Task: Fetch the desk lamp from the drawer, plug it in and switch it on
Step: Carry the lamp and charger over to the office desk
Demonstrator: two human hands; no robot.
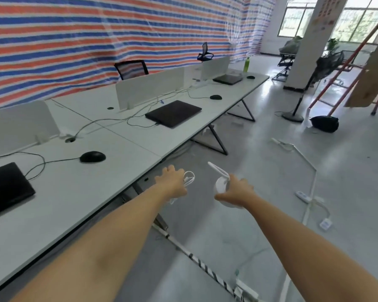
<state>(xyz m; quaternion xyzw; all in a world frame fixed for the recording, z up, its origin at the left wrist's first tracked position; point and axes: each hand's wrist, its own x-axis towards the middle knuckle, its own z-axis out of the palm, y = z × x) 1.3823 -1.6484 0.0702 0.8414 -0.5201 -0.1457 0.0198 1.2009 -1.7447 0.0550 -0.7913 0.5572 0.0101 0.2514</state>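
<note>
Lamp already out of the drawer, in the air beyond the front edge of the long white desk (79, 199), over grey floor. Right hand (236, 192) wraps its grip around the small white plastic desk lamp (220, 185) at the round base, thin arm folded above. Left hand (172, 182) clenched on the looped white cord (189, 178). Left to do, by my reading: set down, plug in, switch on. Desk bare between black mouse (92, 156) and closed black laptop (174, 113); white power strip (303, 196) lies on open floor to the right, cables trailing nearby.
</note>
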